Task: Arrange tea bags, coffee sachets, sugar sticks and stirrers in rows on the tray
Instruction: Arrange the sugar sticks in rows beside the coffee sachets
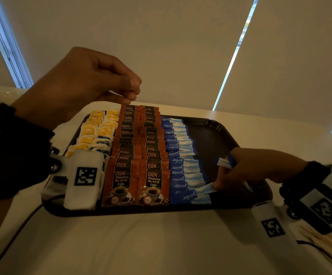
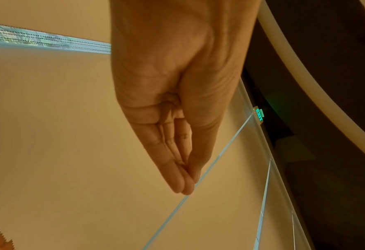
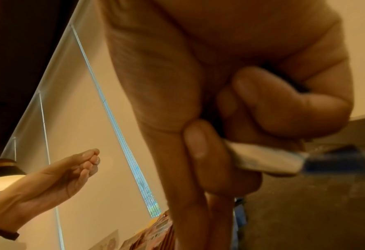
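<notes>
Sugar sticks are pinched in the right hand, lengthwise across the tray, just beside the sugar row.

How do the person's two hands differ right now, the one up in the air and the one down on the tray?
The left hand is raised above the tray, empty, fingertips bunched together; the right hand is low over the tray's bare right side. The right hand grips a few blue-and-white sugar sticks; the left touches nothing. Both wear dark wristbands carrying cameras.
</notes>
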Demonstrator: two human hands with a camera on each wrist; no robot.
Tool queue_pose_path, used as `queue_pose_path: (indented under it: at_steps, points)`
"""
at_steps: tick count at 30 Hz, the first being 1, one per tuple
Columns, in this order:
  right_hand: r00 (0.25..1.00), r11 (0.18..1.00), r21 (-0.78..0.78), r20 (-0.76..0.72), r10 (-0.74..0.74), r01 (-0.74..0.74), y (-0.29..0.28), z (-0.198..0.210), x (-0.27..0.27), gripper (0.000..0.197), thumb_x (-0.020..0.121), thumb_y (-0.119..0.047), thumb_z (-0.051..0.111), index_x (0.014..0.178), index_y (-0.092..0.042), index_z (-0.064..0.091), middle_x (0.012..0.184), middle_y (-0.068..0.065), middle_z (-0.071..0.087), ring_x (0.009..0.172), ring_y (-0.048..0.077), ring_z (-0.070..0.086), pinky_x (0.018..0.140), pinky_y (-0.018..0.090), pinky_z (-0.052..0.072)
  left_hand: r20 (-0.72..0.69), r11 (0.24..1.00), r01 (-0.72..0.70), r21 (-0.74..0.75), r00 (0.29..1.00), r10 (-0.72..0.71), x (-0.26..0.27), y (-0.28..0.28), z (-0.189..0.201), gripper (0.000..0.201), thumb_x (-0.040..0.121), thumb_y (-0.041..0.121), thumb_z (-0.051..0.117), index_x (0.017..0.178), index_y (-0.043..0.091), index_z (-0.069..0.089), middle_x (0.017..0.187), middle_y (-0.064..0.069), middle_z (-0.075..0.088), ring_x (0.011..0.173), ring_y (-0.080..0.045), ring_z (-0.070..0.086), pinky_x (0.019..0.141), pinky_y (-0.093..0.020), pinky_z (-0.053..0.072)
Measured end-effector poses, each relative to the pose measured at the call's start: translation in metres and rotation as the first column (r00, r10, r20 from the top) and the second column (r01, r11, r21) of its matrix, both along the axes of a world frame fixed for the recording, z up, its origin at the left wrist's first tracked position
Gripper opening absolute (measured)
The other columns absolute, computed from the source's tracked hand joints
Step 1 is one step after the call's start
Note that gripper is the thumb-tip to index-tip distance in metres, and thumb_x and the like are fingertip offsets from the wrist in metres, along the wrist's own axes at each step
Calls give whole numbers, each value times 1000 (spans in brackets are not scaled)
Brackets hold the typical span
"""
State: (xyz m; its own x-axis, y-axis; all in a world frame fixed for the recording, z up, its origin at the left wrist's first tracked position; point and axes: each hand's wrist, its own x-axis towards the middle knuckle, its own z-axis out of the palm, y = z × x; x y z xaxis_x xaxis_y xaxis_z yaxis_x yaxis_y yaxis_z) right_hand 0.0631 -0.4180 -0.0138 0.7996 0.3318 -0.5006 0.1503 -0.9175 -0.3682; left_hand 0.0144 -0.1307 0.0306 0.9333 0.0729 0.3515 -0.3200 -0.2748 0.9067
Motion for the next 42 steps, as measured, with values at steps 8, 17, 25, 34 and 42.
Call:
queue_pose_path:
  at_steps: [8,17,25,34,42]
  points:
    - [997,996,-52,-7,71,-72,4,-2,-3,26,69,-41,77,73,-16,70,62,-6,65,54,0,59,60,19,48,-10,999,2,46,1000,-2,0,2,0,24,61,25,70,82,13,74,78,-5,74,72,-17,71,64,-20,57]
    - [978,906,369,47,205,-207,47,44,-17,15,80,-15,70,94,-16,64,65,-4,59,60,11,52,46,14,40,-96,946,206,250,978,-187,-8,-36,-5,35,65,31,70,98,18,71,86,-1,73,75,-17,71,65,-22,58]
    - [923,716,664,-101,370,-214,78,33,-5,24,83,2,64,77,-21,60,60,1,47,47,10,30,44,24,17,1,931,172,322,983,-182,-1,-38,-14,16,72,10,77,86,11,70,79,-13,67,68,-23,65,61,-25,58]
    - [944,715,687,-138,301,-128,48,38,12,21,90,-22,51,102,-12,66,53,-5,40,47,10,20,40,17,18,-7,963,132,236,991,-134,4,-23,-15,20,72,17,70,90,11,71,76,-8,70,64,-24,67,56,-20,55]
    - [986,716,698,-119,114,1,42,44,13,45,94,-48,35,83,-13,62,44,-9,48,42,4,21,36,13,17,232,964,48,261,966,-111,6,-34,-21,10,79,18,72,85,12,67,81,6,66,80,-15,64,64,-25,58]
